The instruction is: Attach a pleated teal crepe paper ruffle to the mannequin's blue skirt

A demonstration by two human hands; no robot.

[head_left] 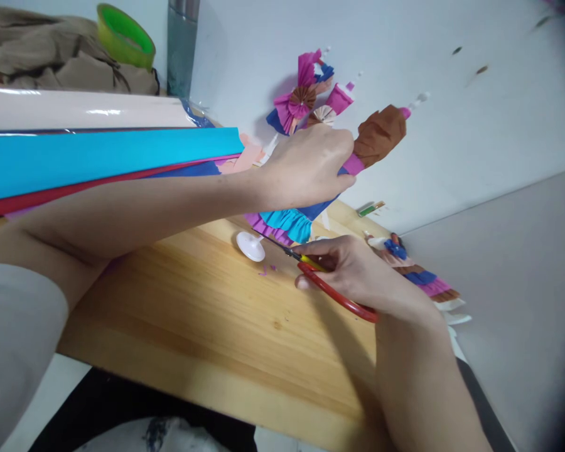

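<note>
My left hand (311,163) is closed around the middle of a crepe-paper figure (381,135), held tilted above the table. Its top is brown, its body blue and pink, and a turquoise and purple ruffle (287,225) hangs at the lower end. A white round base (251,247) sticks out below the ruffle. Red-handled scissors (336,294) are gripped in my right hand (353,270), their blades lying along the ruffle's lower edge near the base. Whether the blades touch the paper I cannot tell. Small purple scraps (266,271) lie on the tabletop below.
Rolled paper sheets (98,160) lie at the left. A green tape roll (126,36) rests on brown cloth (70,50) beside a clear bottle (182,47). Another decorated paper figure (304,97) stands by the wall; a ruffled one (424,276) is at the right on the wooden table (207,326).
</note>
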